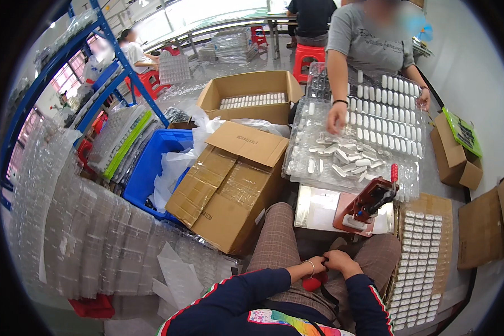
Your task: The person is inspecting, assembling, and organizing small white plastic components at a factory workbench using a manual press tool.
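Observation:
My left hand [317, 264], with a bracelet at the wrist, and my right hand [340, 261] are close together over my lap. Both have curled fingers, closed on something too small and hidden to make out. A red rounded thing [312, 282] is just below my left hand, and a dark strap runs down beside it. Beyond my knees, a reddish-brown hand press [364, 203] with a red lever grip stands on a white-topped box [313, 208]. A white oblong piece [354, 223] lies at its base.
Across from me, a person's hand [336, 117] reaches over loose white oblong pieces [353, 157] beside a filled clear tray [389, 112]. Rows of white pieces [417, 263] lie on cardboard at right. A carton [235, 185], blue bin [145, 173] and stacked plastic trays [89, 241] fill the left.

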`<state>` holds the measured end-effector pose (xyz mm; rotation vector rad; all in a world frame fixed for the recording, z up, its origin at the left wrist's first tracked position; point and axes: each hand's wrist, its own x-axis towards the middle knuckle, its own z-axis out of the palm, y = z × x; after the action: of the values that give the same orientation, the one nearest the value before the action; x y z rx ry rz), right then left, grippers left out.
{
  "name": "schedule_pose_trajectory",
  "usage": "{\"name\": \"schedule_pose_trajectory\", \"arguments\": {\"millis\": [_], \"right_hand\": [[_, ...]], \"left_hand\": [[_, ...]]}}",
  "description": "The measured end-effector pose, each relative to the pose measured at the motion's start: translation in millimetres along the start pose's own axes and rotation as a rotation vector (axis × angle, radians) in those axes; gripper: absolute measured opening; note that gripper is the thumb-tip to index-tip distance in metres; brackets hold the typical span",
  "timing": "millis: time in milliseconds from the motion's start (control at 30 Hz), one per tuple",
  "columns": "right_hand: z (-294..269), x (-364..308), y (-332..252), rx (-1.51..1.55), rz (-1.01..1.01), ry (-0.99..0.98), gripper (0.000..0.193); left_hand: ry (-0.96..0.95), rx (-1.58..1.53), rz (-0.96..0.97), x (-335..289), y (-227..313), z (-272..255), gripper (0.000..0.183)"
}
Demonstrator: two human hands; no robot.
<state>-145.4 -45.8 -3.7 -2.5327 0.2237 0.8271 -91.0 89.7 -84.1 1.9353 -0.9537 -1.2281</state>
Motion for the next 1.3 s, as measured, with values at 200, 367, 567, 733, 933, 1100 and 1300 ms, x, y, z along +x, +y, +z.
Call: {"name": "schedule_pose_trajectory", "arguments": {"millis": [200, 367, 567, 733, 933, 1100, 1300], "right_hand": [[9, 7, 6, -0.023, -0.020, -0.003, 0.033], [6, 3, 5, -0.002, -0.001, -0.004, 0.033], [1, 1, 0, 0.011, 0.004, -0.007, 0.033], [-1, 0, -1, 0.009, 0.014, -0.011, 0.033], [2, 1, 1, 0.000, 0.016, -0.016, 0.033], [2, 0, 0, 0.002, 0.010, 0.014, 0.028], [1, 0, -1, 0.009, 0.004, 0.017, 0.028]], "left_hand": [[0.008, -0.017, 0.029, -3, -3, -1, 0.043], [0.006, 0.026, 0.037, -3, 1, -3, 0.043], [-0.015, 0.006, 0.003, -4, 1, -5, 0.043], [-0.032, -0.031, -0.003, -5, 1, -6, 0.042], [-0.032, -0.011, -0.021, -7, 10, -9, 0.043], [-0.036, 0.002, -0.026, -8, 10, -8, 0.044], [-0.031, -0.007, -0.001, -6, 6, -8, 0.044]]}}
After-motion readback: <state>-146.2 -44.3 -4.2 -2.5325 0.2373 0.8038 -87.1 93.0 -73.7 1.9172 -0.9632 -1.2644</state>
